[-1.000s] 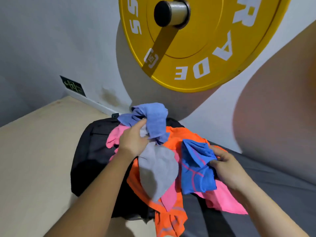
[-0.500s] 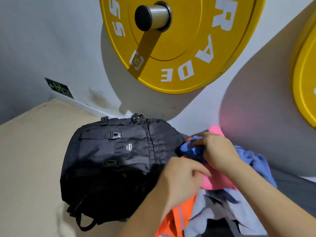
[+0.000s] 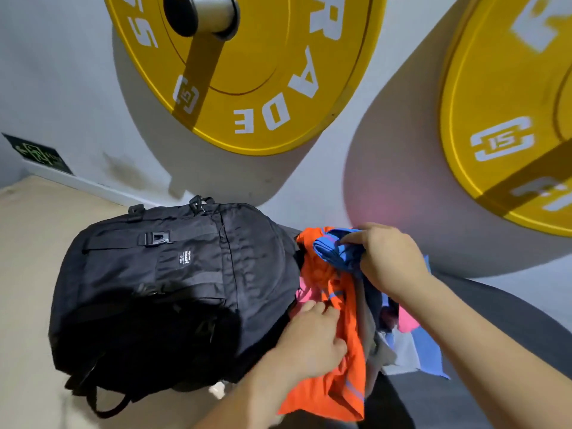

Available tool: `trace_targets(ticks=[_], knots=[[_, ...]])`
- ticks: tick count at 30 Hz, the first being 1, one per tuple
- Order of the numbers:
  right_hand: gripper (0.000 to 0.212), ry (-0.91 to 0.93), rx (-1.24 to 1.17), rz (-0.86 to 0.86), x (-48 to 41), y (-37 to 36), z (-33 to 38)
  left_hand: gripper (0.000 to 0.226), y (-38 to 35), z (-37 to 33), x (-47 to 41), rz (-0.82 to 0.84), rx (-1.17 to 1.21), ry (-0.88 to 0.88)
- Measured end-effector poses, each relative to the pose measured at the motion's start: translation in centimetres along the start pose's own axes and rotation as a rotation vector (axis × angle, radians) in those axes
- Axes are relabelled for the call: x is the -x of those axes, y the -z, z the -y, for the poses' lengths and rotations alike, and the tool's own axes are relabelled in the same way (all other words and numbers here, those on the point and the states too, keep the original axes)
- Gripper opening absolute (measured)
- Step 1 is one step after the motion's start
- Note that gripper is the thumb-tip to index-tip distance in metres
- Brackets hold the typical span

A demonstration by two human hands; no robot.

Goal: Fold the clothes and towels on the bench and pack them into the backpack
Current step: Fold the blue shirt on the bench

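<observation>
A black backpack (image 3: 173, 280) lies front up at the left, with a beige floor (image 3: 28, 258) beyond it. It carries a small white label (image 3: 184, 258) whose print is too small to read, and a black buckle (image 3: 154, 238) sits on a strap above the label.

A pile of clothes touches the backpack's right side and spreads onto a dark grey bench (image 3: 510, 320). The right hand (image 3: 387, 258) has its fingers curled round a bunched blue cloth (image 3: 337, 252) at the top of the pile. The left hand (image 3: 312, 339) lies on an orange cloth (image 3: 346, 382) just beside the backpack, with its fingers bent onto the fabric. It cannot be told whether this hand is pinching the cloth or only pressing it.

A pink cloth (image 3: 407, 320), a grey cloth (image 3: 383, 354) and a light blue cloth (image 3: 430, 360) show only in part beneath the others, and their shapes are hard to make out.

On the white wall hangs a yellow plate (image 3: 263, 72) on a steel peg (image 3: 204, 10). Its white lettering reads "RADE" and "55", cut off by the top edge, with a boxed "15". A second plate (image 3: 510, 119), cut off at the right, also shows a boxed "15", and its other letters are blurred. A green sign (image 3: 37, 153) low on the wall at the far left has marks too blurred to read.
</observation>
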State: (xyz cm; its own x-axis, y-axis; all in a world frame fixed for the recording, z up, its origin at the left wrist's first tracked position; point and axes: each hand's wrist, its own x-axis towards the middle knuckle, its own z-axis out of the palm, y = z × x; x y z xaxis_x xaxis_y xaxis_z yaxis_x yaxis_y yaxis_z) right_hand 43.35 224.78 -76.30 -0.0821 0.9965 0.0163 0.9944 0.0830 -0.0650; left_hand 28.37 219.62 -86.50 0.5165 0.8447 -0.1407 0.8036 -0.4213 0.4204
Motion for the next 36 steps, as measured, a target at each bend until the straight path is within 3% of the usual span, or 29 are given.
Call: trace_targets(ticks=[3,5,7,9,14,17,19,23,26,30,33,34,36], knots=[[0.042,0.048,0.0,0.096,0.2,-3.3,0.7,0.04,3.1,3.2,-1.3,-0.206,0.22,0.219],[0.04,0.031,-0.033,0.151,0.5,-5.1,0.9,0.042,4.1,5.6,-2.3,-0.308,0.047,0.368],[0.044,0.036,-0.075,0.163,0.5,-5.9,1.3,0.081,4.0,7.0,-3.8,-0.152,-0.105,0.506],[0.048,0.063,-0.111,0.169,0.7,-6.2,1.5,0.105,4.0,7.5,-5.8,-0.023,-0.093,0.59],[0.054,-0.001,-0.378,0.269,1.6,-5.8,-0.5,0.103,5.9,8.1,-9.6,-0.03,0.149,0.78],[0.048,-0.038,-0.78,0.278,2.0,-5.7,-2.1,0.107,4.9,7.6,-11.2,-0.029,0.029,0.833],[0.043,-0.175,-1.108,0.224,2.0,-5.5,-3.1,0.094,4.7,7.1,-12.0,-0.084,-0.011,0.796],[0.039,-0.475,-1.534,0.098,1.5,-5.7,-4.9,0.038,7.4,7.8,-10.3,-0.302,0.066,0.732],[0.036,-0.575,-1.679,0.068,1.2,-5.9,-5.2,0.037,12.3,7.1,-6.6,-0.538,0.334,0.759],[0.023,-0.532,-1.612,0.082,1.4,-4.6,-4.6,0.057,20.1,2.5,-2.1,-0.645,0.487,0.521],[0.016,-0.355,-1.418,-0.125,2.1,-1.9,-5.3,0.059,22.2,-2.7,0.4,-0.605,0.508,0.225],[0.015,-0.312,-1.349,-0.219,2.5,-0.5,-5.9,0.054,21.3,-4.4,0.9,-0.518,0.56,0.141],[0.015,-0.282,-1.253,-0.376,3.8,2.2,-7.5,0.049,18.6,-7.4,1.2,-0.188,0.741,0.072]])
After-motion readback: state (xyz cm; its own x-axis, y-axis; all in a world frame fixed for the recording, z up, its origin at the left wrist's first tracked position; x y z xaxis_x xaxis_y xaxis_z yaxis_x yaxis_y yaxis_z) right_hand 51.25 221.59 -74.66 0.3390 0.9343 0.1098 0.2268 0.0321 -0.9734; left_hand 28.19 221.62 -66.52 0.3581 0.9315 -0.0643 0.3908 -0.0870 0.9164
